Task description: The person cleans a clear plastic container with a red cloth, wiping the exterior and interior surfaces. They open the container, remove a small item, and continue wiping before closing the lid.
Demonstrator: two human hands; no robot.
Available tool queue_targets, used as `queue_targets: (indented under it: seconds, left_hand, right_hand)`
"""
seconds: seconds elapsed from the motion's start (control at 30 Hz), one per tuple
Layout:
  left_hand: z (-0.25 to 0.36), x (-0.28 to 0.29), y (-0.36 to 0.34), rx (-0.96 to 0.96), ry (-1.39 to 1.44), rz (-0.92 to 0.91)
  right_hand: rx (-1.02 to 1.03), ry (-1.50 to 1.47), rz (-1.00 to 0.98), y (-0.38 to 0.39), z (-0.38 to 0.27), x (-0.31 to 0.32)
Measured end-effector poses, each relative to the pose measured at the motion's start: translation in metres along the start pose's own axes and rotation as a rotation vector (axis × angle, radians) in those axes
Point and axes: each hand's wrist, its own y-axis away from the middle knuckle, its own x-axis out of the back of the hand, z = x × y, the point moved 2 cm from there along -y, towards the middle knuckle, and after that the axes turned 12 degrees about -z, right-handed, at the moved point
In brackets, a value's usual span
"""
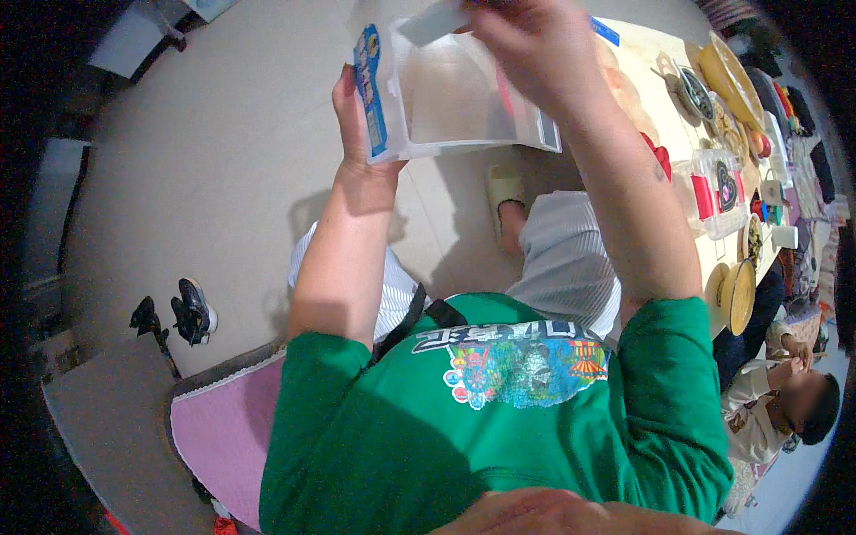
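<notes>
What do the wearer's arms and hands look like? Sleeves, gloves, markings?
Left hand and right hand: no gloves. Left forearm and right forearm bare; short green sleeves. Small dark mark on the right forearm, too blurry to identify. No watch or cables visible on either arm.

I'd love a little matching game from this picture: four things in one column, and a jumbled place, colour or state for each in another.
1. Left hand
2. Right hand
3. Slipper
4. Seat cover

A. Worn on a foot
B. Holding a pale flat piece
C. Pinkish purple
D. Gripping a clear container

Pairs: 1-D, 2-B, 3-A, 4-C
</notes>
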Motion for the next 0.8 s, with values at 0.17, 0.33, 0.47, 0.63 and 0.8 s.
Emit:
queue_targets:
  seconds: [0.17,0.33,0.47,0.63,0.8]
  left_hand:
    - [0.006,-0.014,0.004,-0.044,-0.098,0.148]
    - [0.006,-0.02,-0.001,-0.044,-0.291,0.222]
    - [0.004,-0.023,-0.005,0.054,0.099,-0.09]
    - [0.0,-0.014,-0.006,0.051,0.218,-0.184]
    - [0.006,-0.003,-0.01,0.025,0.062,0.023]
  right_hand:
    - [-0.272,-0.879,0.13,0.02,0.018,0.027]
    - [-0.136,-1.028,0.174,0.045,0.029,0.034]
    - [-0.115,-1.001,0.241,0.057,0.034,0.042]
    - [-0.216,-1.003,0.329,0.064,0.034,0.048]
    - [-0.259,-0.945,0.4,0.071,0.048,0.058]
